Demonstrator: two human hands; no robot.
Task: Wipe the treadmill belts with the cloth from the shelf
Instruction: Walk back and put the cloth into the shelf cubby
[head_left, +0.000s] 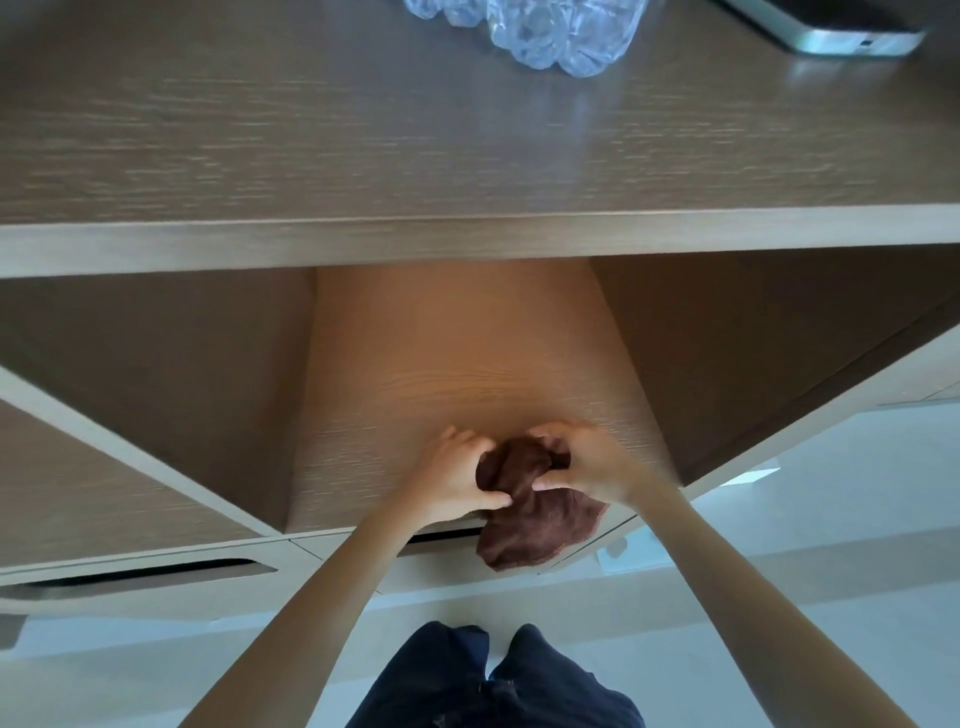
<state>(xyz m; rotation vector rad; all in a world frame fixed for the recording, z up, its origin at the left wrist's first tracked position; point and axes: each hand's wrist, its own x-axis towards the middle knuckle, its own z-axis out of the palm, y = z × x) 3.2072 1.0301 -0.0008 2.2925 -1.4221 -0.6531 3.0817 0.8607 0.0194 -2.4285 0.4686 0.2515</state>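
The brown cloth (524, 499) sits at the front edge of the open shelf (457, 374), and part of it hangs down over the edge. Both hands are on it. The left hand (457, 480) pinches the bunched top from one side, and the right hand (582, 462) pinches it from the other, so both hold the cloth. The cloth looks soft, light and floppy, so it should bend and droop any way it is lifted. It will not break or slip much. A good place to grab is the thick bunched part, not the thin loose corner. No treadmill shows here, so the wiping has not started.
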